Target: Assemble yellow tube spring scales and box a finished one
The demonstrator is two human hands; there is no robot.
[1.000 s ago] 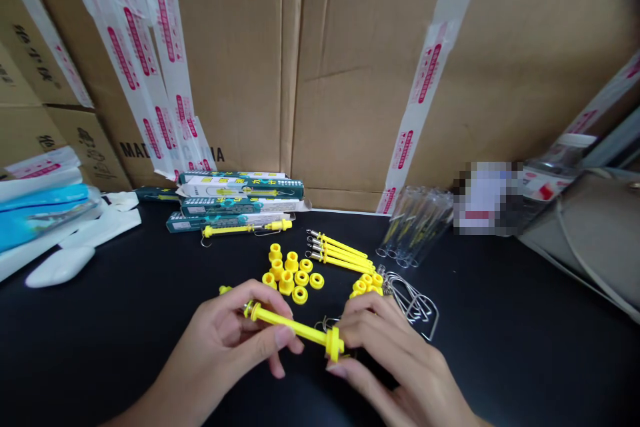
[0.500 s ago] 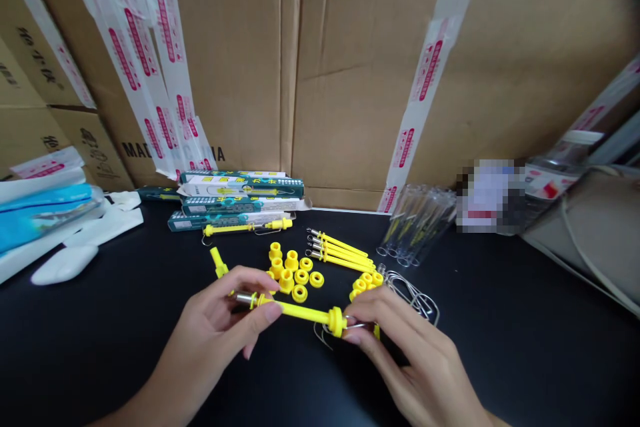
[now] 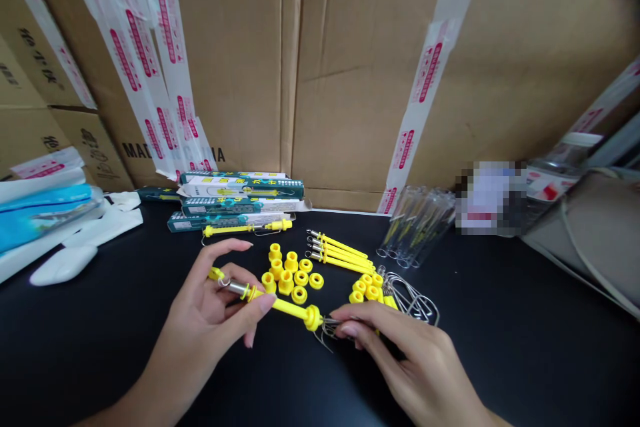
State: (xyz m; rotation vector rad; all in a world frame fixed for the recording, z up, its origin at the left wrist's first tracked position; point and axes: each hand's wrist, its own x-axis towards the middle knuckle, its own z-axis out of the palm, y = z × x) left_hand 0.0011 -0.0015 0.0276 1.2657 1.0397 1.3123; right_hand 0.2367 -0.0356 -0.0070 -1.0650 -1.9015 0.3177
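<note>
A yellow spring-scale rod (image 3: 291,308) lies tilted in my left hand (image 3: 205,323), pinched between the thumb and the fingers beneath, with the index finger lifted off. Its silver metal end (image 3: 235,287) points up-left; a round yellow collar (image 3: 313,317) sits on the lower right end. Just right of that collar, my right hand (image 3: 410,350) closes thumb and forefinger on a thin metal wire hook (image 3: 330,328), its shape partly hidden by the fingers. Yellow sockets and rings (image 3: 286,281) stand behind the rod. Yellow caps (image 3: 371,292) lie behind my right hand.
Several more yellow rods (image 3: 345,252) lie behind, beside clear tubes (image 3: 417,223). Large wire hooks (image 3: 413,297) are at right. A finished-looking spring scale (image 3: 247,228) lies before stacked boxes (image 3: 240,203). Cardboard (image 3: 350,80) walls the back; a bottle (image 3: 555,173) stands right.
The collared end of the rod has moved left and slightly away from my right fingertips. My left index finger has lifted off the rod. My right hand stays nearly in place.
</note>
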